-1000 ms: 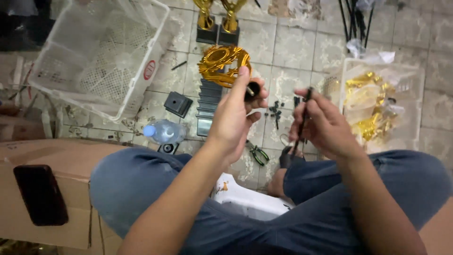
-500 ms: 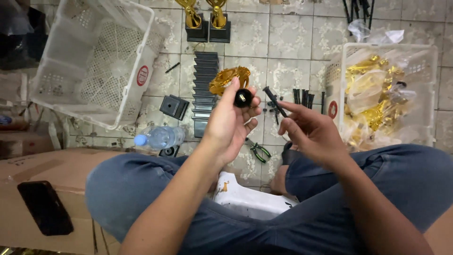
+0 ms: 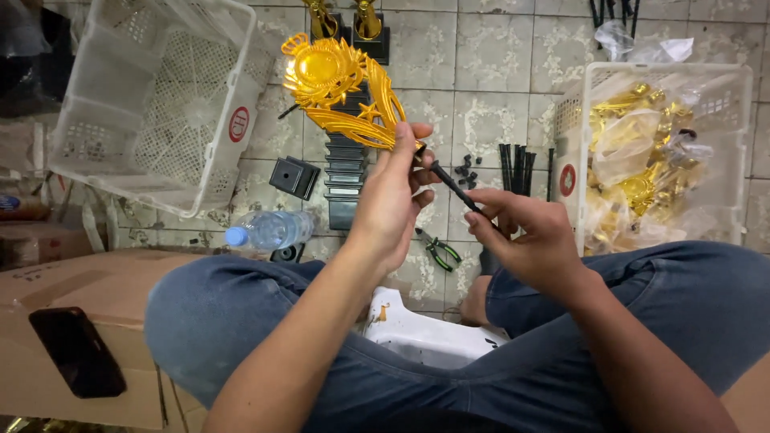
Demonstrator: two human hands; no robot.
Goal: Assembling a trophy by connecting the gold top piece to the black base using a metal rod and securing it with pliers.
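Note:
My left hand [image 3: 393, 200] grips the lower end of a gold plastic trophy top [image 3: 337, 88], which stands up and leans to the left above the floor. My right hand [image 3: 533, 240] pinches a thin black rod [image 3: 457, 188] that runs up and left into the base of the gold piece. Both hands hover over my crossed legs in blue jeans.
An empty white plastic crate [image 3: 152, 96] lies tilted at the left. A second white crate [image 3: 658, 152] at the right holds several wrapped gold parts. On the tiled floor lie black bases [image 3: 345, 168], black rods [image 3: 517, 164], green-handled pliers [image 3: 439, 250], a water bottle [image 3: 269, 228], and a cardboard box [image 3: 72, 321] bearing a phone.
The gold piece has been turned from end-on to upright and raised. My right hand now feeds the black rod into its base.

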